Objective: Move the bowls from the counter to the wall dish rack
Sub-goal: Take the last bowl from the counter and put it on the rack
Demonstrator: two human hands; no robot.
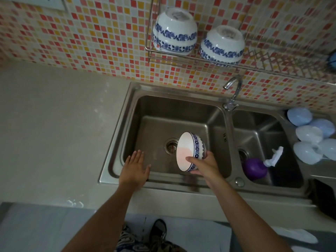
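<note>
Over the steel sink (127, 110), lower centre, the right hand (204, 165) grips a glazed blue-patterned white porcelain bowl (189, 151) by its rim; likely slick, breakable; left hand (135, 167) lies released.

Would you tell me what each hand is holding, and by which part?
The right hand grips the white, blue-patterned ceramic bowl by its lower rim, thumb inside. The left hand holds nothing.

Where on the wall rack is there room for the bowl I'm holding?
The rack is bare right of the single bowl, up to a dark blue object at the frame's edge. Its left end is crowded: stacked bowls sit beside that single bowl. Your right hand holds the bowl over the sink.
</note>
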